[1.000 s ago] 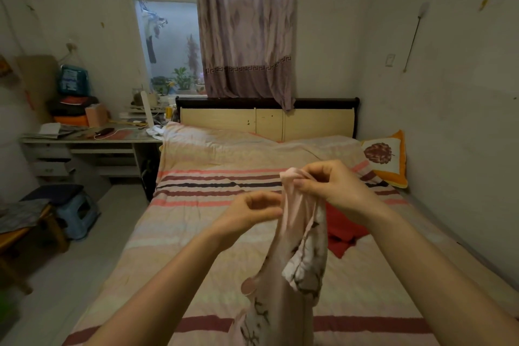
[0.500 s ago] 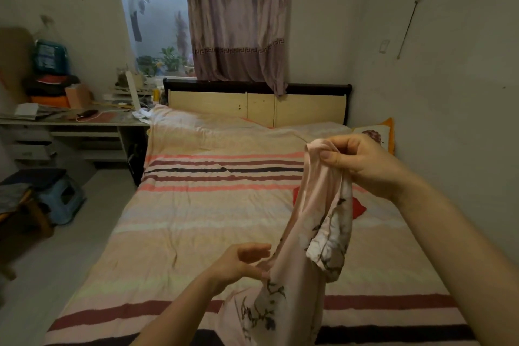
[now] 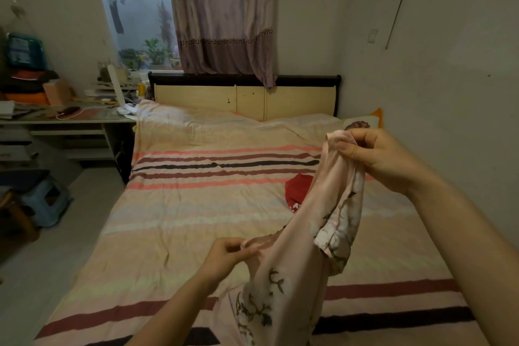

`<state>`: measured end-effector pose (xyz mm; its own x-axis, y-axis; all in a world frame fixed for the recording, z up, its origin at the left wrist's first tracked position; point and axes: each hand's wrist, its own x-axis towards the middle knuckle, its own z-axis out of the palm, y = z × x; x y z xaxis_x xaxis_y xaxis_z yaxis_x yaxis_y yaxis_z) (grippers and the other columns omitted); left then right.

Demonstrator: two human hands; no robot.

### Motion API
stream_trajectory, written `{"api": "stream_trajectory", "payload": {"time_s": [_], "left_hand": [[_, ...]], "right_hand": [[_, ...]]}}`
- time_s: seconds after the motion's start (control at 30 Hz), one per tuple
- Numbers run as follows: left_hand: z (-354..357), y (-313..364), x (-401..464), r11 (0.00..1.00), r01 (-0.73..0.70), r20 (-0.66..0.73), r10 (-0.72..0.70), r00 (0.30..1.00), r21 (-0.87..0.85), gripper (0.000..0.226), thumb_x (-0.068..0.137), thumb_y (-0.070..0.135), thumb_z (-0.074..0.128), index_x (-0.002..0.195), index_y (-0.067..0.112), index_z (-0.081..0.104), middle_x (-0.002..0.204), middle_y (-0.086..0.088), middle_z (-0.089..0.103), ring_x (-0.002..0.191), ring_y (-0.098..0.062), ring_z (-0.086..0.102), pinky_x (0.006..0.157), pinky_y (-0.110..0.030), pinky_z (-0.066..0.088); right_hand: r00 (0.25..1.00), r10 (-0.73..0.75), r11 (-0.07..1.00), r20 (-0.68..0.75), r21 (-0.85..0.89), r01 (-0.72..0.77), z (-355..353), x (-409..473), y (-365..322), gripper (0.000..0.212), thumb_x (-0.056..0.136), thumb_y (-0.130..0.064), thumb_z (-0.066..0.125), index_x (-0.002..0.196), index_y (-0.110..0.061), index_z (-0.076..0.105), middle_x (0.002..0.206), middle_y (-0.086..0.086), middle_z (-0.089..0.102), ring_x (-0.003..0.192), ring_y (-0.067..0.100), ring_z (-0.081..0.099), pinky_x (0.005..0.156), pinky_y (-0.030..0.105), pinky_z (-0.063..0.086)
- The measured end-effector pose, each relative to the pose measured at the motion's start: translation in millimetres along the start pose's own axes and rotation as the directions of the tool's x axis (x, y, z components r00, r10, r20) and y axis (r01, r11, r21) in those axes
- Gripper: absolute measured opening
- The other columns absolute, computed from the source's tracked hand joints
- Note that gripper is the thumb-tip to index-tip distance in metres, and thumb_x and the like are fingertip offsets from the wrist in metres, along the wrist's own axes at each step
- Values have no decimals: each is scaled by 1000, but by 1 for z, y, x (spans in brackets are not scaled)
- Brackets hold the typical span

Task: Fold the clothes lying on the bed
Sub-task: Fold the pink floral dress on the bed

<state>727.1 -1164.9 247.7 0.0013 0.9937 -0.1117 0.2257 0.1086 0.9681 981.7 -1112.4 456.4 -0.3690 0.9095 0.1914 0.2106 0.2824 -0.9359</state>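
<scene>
While the pink floral garment (image 3: 283, 284) hangs bunched above the striped bed (image 3: 179, 222) in the head view, the right hand (image 3: 379, 160) pinches its top edge up high and the left hand (image 3: 227, 254) pinches a lower edge, both with fingers curled on cloth. No fold looks made yet: this piece is only being spread out, and a red garment (image 3: 299, 189) lies crumpled mid-bed, untouched.

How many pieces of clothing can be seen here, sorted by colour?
Pale pink with a floral print: 1, the garment held up by the left hand and right hand.
Red: 1, the garment lying on the striped bed, partly hidden.
Total: 2
</scene>
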Motion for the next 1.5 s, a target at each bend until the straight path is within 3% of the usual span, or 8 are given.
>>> {"api": "stream_trajectory", "payload": {"time_s": [0.17, 0.37, 0.6, 0.77, 0.9, 1.1, 1.37, 1.5], "left_hand": [[-42, 25, 4, 997, -70, -113, 65, 991, -38, 23, 88, 28, 59, 93, 9, 73, 87, -10, 71, 85, -22, 67, 79, -30, 55], [-82, 70, 1, 990, -143, -163, 142, 976, 7, 23, 92, 26, 52, 84, 12, 69, 82, -6, 70, 83, -20, 66, 82, -33, 51], [-127, 117, 1, 966, -149, 9, 150, 989, 214, 2, 79, 13, 68, 79, 11, 69, 78, -3, 70, 81, -18, 66, 79, -31, 52], [-148, 156, -4, 944, -171, 109, 145, 983, 283, 23, 66, 16, 74, 85, 2, 73, 88, -14, 72, 88, -24, 68, 72, -24, 56], [-168, 179, -7, 923, -156, 147, 110, 983, 351, 27, 64, 26, 75, 82, 6, 76, 91, -18, 71, 96, -36, 64, 85, -44, 54], [-190, 214, -19, 933, -175, 160, 130, 979, 316, 79, 26, 65, 85, 83, 11, 77, 91, -9, 74, 83, -18, 70, 65, -19, 55], [-211, 249, -30, 906, -212, -39, 242, 969, 368, 75, 6, 64, 84, 67, 21, 77, 73, 0, 73, 68, -10, 69, 54, -18, 53], [-218, 261, -38, 905, -241, -34, 270, 962, 351, 71, 25, 64, 86, 76, 15, 77, 77, -4, 72, 70, -14, 69, 55, -19, 54]], "right_hand": [[991, 22, 997, -134, -69, -31, -14, 6, 21, 13, 91, -18, 55, 92, -17, 67, 85, 3, 65, 75, 10, 61, 66, 22, 50], [969, 5, 997, -246, -76, -24, -17, 12, 38, 9, 89, -11, 58, 85, -9, 66, 74, 2, 61, 59, 1, 58, 52, 11, 45], [969, 5, 992, -245, -125, -36, -26, 16, 28, 11, 87, -8, 60, 84, -16, 68, 81, 6, 65, 74, 18, 58, 63, 29, 46], [963, -12, 981, -268, -190, -41, -31, 19, 12, 15, 89, -7, 59, 84, -19, 67, 82, 1, 64, 73, 18, 57, 59, 30, 44], [957, -92, 972, -276, -233, 27, -34, 24, -1, 12, 86, -2, 60, 82, -12, 66, 82, 8, 65, 80, 21, 59, 71, 34, 47], [942, -135, 976, -306, -202, 74, -39, 28, -21, 12, 83, -5, 65, 95, -8, 69, 82, 1, 66, 78, 11, 60, 73, 23, 49], [927, -228, 957, -299, -245, 156, -39, 35, -60, 24, 91, -3, 54, 85, -23, 67, 83, -4, 65, 77, 9, 60, 73, 23, 51], [914, -274, 941, -299, -281, 190, -44, 35, -79, 18, 92, -14, 55, 85, -25, 66, 85, 1, 67, 78, 16, 62, 75, 31, 50]]}}
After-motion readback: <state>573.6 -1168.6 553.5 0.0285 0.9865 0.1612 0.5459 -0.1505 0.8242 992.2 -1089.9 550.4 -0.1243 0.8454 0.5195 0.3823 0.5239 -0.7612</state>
